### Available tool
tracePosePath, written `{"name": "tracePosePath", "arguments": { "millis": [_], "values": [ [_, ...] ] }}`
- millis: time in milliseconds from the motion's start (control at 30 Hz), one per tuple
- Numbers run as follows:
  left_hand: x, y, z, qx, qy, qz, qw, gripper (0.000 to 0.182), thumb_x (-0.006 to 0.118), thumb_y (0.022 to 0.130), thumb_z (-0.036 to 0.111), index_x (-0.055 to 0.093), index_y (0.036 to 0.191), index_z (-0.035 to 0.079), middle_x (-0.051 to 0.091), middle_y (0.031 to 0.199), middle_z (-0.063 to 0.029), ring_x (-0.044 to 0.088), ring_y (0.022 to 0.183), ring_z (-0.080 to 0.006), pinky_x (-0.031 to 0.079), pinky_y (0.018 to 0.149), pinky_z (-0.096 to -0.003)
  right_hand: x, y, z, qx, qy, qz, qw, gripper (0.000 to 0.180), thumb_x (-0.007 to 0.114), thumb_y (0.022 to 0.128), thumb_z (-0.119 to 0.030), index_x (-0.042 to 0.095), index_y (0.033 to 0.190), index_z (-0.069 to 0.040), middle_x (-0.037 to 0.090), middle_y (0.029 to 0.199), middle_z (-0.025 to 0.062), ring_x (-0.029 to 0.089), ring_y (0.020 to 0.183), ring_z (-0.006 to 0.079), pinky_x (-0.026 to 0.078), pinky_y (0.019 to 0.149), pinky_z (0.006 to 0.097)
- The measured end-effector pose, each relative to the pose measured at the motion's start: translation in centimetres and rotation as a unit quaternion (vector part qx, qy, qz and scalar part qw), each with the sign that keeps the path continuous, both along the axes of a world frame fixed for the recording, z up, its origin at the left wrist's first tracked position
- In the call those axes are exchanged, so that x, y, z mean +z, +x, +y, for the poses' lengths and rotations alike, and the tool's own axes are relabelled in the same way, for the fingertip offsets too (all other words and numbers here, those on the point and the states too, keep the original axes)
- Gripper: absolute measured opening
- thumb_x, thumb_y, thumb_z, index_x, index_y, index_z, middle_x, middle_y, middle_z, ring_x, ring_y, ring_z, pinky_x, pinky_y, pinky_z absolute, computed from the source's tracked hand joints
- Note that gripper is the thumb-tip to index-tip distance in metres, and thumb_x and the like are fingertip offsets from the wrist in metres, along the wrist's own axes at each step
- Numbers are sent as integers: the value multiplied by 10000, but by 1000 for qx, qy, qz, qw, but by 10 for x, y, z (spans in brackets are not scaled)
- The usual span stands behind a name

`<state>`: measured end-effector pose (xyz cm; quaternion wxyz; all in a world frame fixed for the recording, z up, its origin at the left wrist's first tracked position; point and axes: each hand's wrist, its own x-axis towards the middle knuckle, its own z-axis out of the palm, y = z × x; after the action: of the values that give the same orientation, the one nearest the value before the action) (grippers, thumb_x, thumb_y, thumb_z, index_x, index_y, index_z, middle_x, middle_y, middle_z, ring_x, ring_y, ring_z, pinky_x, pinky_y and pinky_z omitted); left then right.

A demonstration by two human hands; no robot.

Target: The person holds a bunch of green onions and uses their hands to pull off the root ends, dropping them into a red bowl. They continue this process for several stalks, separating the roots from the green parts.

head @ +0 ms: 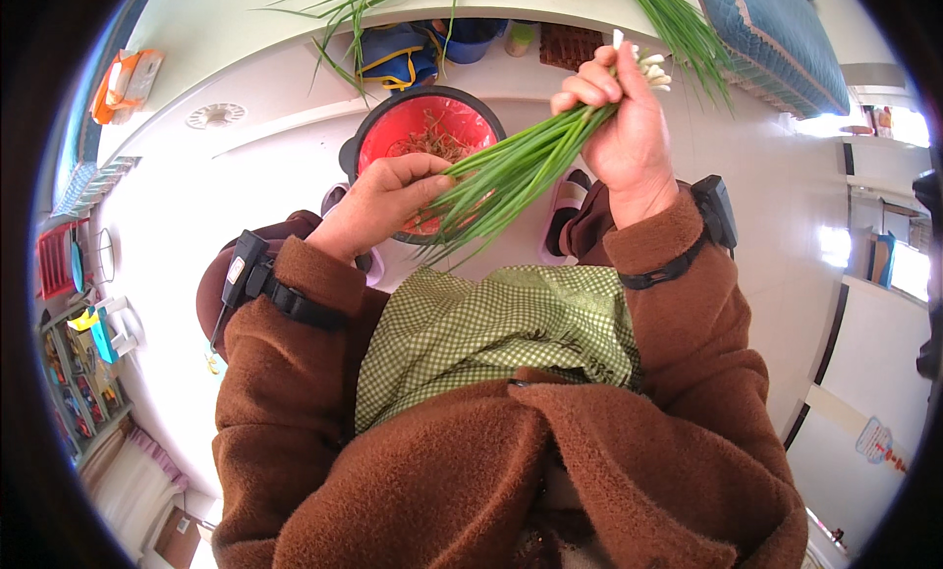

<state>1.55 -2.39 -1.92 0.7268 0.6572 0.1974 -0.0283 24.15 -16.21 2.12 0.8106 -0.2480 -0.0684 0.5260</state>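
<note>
A bunch of green onions lies slantwise across the view, white ends at the upper right, leaf tips at the lower left. My right hand is closed around it just below the white ends. My left hand pinches some of the leaves between thumb and fingers. Beneath the bunch stands a red bin with a black rim, holding brown roots and peelings. More green onions hang over the table edge at the upper right, and other leaves droop over it at the upper left.
The pale table curves across the top. Under it are a blue bag with yellow trim, a blue bucket and a brown woven basket. A blue quilted cover is at the upper right. My feet flank the bin.
</note>
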Motion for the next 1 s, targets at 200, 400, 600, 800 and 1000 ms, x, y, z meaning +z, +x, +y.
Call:
{"name": "tracePosePath", "arguments": {
  "millis": [200, 400, 600, 800, 1000],
  "values": [
    [3, -10, 15, 42, 104, 16, 994, 224, 572, 931, 124, 635, 1085, -27, 629, 845, -20, 566, 779, -100, 476, 740, -241, 6, 27, -13, -16, 69, 44, 996, 271, 463, 1001, -337, 524, 856, -116, 361, 602, -63, 348, 535, 72, 362, 578, 240],
    [3, -8, 24, 218, 343, -104, 908, 255, 606, 904, 109, 613, 1140, 14, 621, 1006, -63, 574, 882, -136, 469, 818, -280, 7, 36, -19, -129, 29, 102, 986, 266, 467, 1000, -294, 505, 824, -98, 386, 628, -33, 372, 582, 92, 389, 606, 253],
    [26, -7, 17, 299, 291, -174, 892, 215, 636, 828, -16, 615, 1041, 2, 623, 940, -96, 594, 862, -166, 479, 795, -289, 8, 28, -11, -220, -60, 55, 972, 220, 474, 999, -233, 474, 863, -59, 434, 659, 14, 451, 620, 155, 493, 748, 337],
    [55, -9, 6, 193, 419, -292, 838, 222, 637, 736, -84, 635, 934, 16, 626, 912, -96, 603, 839, -256, 482, 762, -329, 6, 23, -5, -225, -89, 27, 970, 191, 460, 1000, -206, 471, 890, -51, 502, 690, 47, 533, 674, 179, 505, 927, 434],
    [57, 4, 2, 78, 482, -300, 820, 231, 653, 698, -44, 637, 918, 26, 616, 866, -101, 578, 815, -300, 464, 746, -392, 2, 12, 2, -187, -118, -36, 975, 201, 491, 991, -245, 491, 900, -66, 452, 670, 15, 492, 632, 146, 502, 839, 409]
  ]
}}
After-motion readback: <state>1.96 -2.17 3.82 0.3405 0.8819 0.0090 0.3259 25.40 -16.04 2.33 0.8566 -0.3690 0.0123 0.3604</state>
